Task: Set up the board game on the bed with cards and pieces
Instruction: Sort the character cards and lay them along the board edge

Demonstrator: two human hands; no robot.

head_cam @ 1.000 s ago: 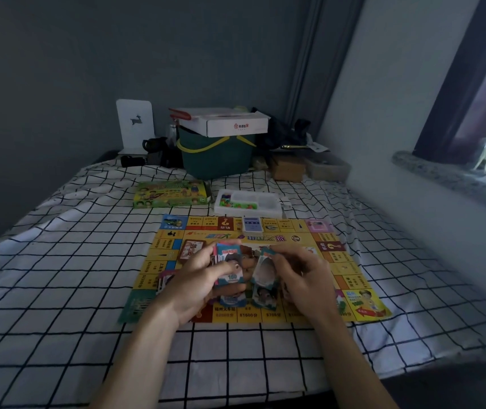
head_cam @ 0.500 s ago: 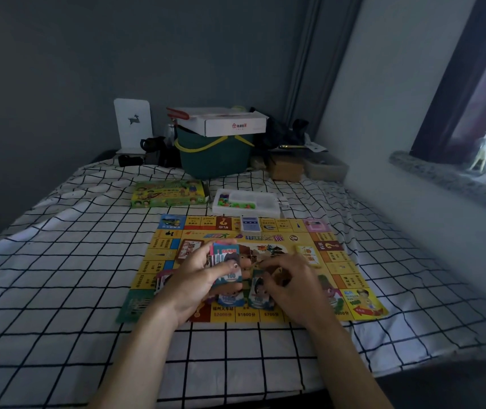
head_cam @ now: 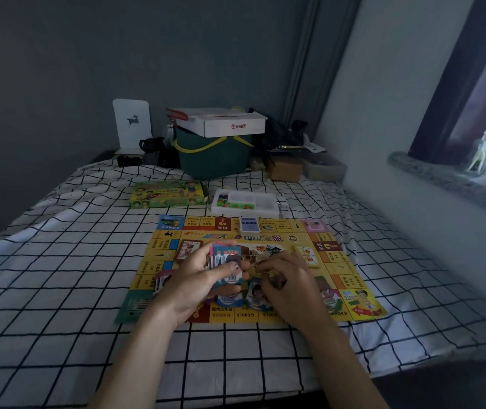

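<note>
Sorting play money over the game board (head_cam: pixel 351 262), which lies flat on the checked bed (head_cam: pixel 59 276). The left hand (head_cam: pixel 197 278) has its grip clamped on a fanned stack of notes (head_cam: pixel 226 261); the right hand (head_cam: pixel 289 278), fingers curled low over the board, appears to pinch or set down a single note, though the contact is hidden. Small piles (head_cam: pixel 258 296) already lie on the board's near side. The tray of pieces (head_cam: pixel 246 202) and the game box (head_cam: pixel 168 193) rest beyond the far edge. Judged step: dealing notes into piles; next, another note must be peeled from the stack.
</note>
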